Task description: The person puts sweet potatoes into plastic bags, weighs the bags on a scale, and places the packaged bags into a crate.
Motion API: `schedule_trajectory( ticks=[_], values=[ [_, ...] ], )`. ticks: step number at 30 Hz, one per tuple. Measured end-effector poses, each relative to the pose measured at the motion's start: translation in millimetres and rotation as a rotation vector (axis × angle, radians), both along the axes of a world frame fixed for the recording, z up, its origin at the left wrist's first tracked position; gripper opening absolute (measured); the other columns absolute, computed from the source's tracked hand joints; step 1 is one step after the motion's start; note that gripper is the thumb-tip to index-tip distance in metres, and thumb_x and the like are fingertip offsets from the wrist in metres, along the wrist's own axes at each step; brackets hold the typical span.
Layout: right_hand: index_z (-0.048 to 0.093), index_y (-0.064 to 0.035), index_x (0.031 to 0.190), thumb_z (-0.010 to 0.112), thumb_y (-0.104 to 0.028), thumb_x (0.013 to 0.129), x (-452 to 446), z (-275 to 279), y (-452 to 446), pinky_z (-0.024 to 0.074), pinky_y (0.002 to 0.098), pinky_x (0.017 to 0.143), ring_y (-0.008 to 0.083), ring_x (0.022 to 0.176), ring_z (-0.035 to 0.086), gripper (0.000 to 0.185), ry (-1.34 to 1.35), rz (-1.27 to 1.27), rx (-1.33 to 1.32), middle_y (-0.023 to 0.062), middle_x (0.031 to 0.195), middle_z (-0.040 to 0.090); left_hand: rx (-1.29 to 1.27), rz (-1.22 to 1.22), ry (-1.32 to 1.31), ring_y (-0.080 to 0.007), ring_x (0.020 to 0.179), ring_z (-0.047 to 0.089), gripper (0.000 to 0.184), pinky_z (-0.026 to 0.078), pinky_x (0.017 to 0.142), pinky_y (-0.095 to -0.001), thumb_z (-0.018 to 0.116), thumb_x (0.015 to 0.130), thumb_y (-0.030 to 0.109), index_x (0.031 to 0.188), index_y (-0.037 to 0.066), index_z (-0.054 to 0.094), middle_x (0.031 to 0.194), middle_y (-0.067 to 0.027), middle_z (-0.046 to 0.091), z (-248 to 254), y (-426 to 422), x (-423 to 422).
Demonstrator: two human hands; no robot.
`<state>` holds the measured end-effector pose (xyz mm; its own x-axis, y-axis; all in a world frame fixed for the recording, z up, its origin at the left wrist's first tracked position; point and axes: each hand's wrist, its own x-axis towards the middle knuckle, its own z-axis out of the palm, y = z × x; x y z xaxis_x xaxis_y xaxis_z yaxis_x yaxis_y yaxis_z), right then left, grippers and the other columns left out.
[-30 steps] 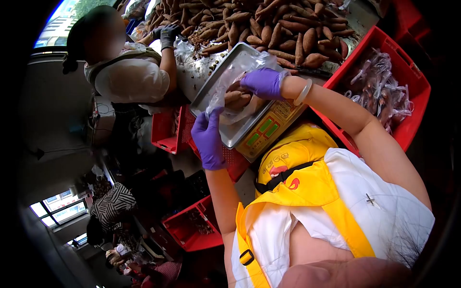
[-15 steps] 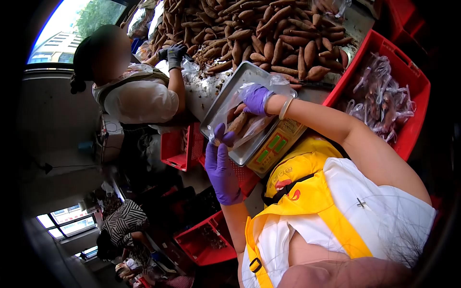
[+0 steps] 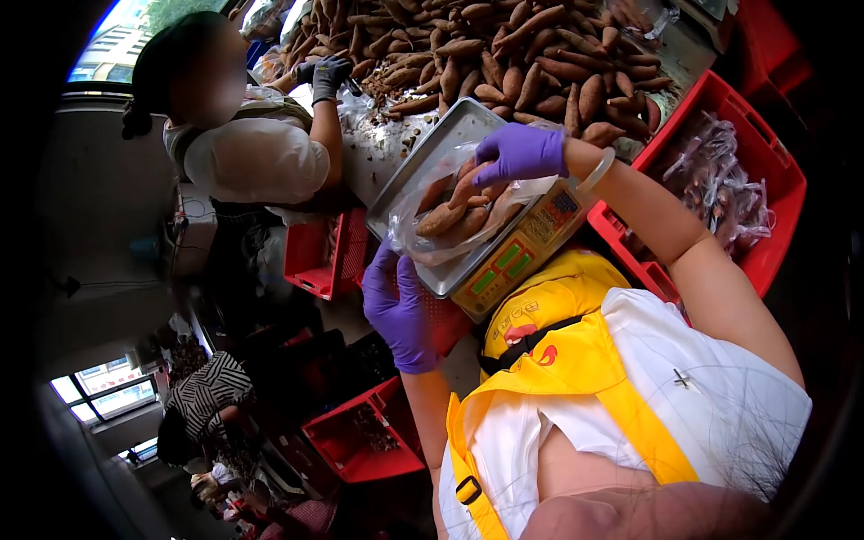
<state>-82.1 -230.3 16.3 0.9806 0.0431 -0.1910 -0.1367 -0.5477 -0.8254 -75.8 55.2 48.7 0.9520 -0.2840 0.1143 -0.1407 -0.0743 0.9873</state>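
Observation:
A clear plastic bag (image 3: 409,216) with several sweet potatoes (image 3: 441,219) in it lies on the metal tray (image 3: 389,191) of a weighing scale (image 3: 481,286). My left hand (image 3: 399,315), in a purple glove, pinches the bag's near left edge between thumb and fingers. Over the bag's far side, my right hand (image 3: 522,153), gloved alike, has its fingers closed on the end of a sweet potato (image 3: 465,187). The scale's green displays are lit, but I cannot read the figures.
Beyond the scale spreads a large heap of sweet potatoes (image 3: 540,67). On the right stands a red crate (image 3: 781,211) of bagged ones. A co-worker (image 3: 261,157) with grey gloves works at the left. More red crates (image 3: 360,450) sit below the table.
The bag's mouth is spread wider and shows more of the sweet potatoes. My right hand has lifted slightly and shifted right; my left hand has moved a little left and down.

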Motion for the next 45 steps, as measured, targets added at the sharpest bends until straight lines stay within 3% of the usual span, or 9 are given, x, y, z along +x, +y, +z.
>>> schedule_trajectory(
  ticks=[6,8,11,14,22,30,34,37,45],
  values=[
    [0.060,-0.0033,0.119,0.050,-0.035,0.099,19.9,-8.5,-142.5,0.0487,0.0216,0.079,0.0090,0.086,0.060,0.039,-0.422,-0.198,1.109,0.0047,0.098,0.064,0.125,0.128,-0.172,-0.0175,0.107,0.059,0.030,0.046,0.095,-0.0310,0.062,0.092,0.008,0.120,-0.002,0.060,0.117,-0.0114,0.062,6.2,17.3,-0.5],
    [0.060,-0.0066,0.096,0.054,-0.039,0.096,6.5,39.7,-133.0,0.0490,0.0254,0.059,0.0113,0.068,0.058,0.033,-0.436,-0.227,1.505,0.0004,0.079,0.063,0.137,0.143,-0.205,-0.0171,0.108,0.059,0.032,0.044,0.096,-0.0306,0.063,0.092,0.010,0.121,-0.002,0.059,0.119,-0.0111,0.062,5.1,20.2,1.4],
    [0.062,-0.0072,0.100,0.052,-0.038,0.097,-26.8,58.3,-83.5,0.0489,0.0232,0.059,0.0104,0.067,0.058,0.033,-0.501,-0.695,1.000,-0.0010,0.081,0.063,0.204,0.180,-0.266,-0.0179,0.106,0.059,0.036,0.045,0.094,-0.0312,0.064,0.091,0.014,0.124,0.000,0.058,0.117,-0.0104,0.062,-0.8,29.5,0.6],
    [0.053,-0.0044,0.130,0.046,-0.041,0.100,-56.3,-2.7,-79.1,0.0468,0.0237,0.087,0.0084,0.094,0.058,0.048,-0.535,-0.556,0.761,0.0047,0.099,0.063,0.275,0.201,-0.368,-0.0203,0.102,0.060,0.045,0.046,0.092,-0.0326,0.069,0.088,0.022,0.126,0.002,0.057,0.114,-0.0109,0.063,-4.3,33.4,-3.1],
    [0.053,-0.0014,0.126,0.069,-0.041,0.086,-95.6,-13.5,19.1,0.0451,0.0323,0.094,0.0205,0.103,0.059,0.059,-0.375,-0.607,0.162,0.0138,0.111,0.062,0.844,0.119,-0.776,-0.0311,0.089,0.059,0.060,0.046,0.079,-0.0406,0.076,0.077,0.039,0.120,0.002,0.059,0.102,-0.0155,0.063,-1.2,-5.3,-16.2],
    [0.062,-0.0108,0.112,0.065,-0.013,0.082,-69.6,22.8,59.8,0.0488,0.0370,0.086,0.0291,0.094,0.063,0.030,-1.014,-0.294,-0.294,0.0092,0.104,0.064,-0.221,-0.209,0.265,-0.0148,0.082,0.064,0.017,0.048,0.078,-0.0269,0.059,0.092,0.008,0.104,-0.002,0.066,0.095,-0.0109,0.070,7.0,-4.4,-12.0],
    [0.062,-0.0081,0.114,0.062,-0.015,0.084,-42.9,-20.9,69.7,0.0504,0.0398,0.081,0.0344,0.087,0.062,0.030,-0.347,0.058,-0.426,0.0141,0.096,0.066,-0.402,-0.253,0.377,-0.0113,0.077,0.061,0.031,0.047,0.071,-0.0249,0.055,0.095,0.017,0.119,-0.003,0.059,0.111,-0.0151,0.066,6.4,10.9,-13.5],
    [0.066,-0.0085,0.105,0.063,-0.015,0.083,-40.7,-18.9,66.0,0.0519,0.0396,0.076,0.0349,0.084,0.063,0.024,0.232,-0.323,-0.017,0.0135,0.091,0.067,-0.480,-0.290,0.401,-0.0091,0.075,0.058,0.041,0.046,0.069,-0.0223,0.053,0.096,0.023,0.128,-0.003,0.052,0.123,-0.0168,0.060,11.1,12.8,-15.7],
    [0.070,-0.0102,0.105,0.068,-0.031,0.081,-1.9,-57.2,56.7,0.0513,0.0410,0.084,0.0327,0.094,0.066,0.032,-0.084,-0.047,-0.432,0.0164,0.101,0.068,-0.473,-0.330,0.332,-0.0105,0.084,0.057,0.056,0.045,0.077,-0.0224,0.053,0.095,0.024,0.141,-0.002,0.037,0.136,-0.0169,0.051,23.1,1.3,-14.0]
  ],
)
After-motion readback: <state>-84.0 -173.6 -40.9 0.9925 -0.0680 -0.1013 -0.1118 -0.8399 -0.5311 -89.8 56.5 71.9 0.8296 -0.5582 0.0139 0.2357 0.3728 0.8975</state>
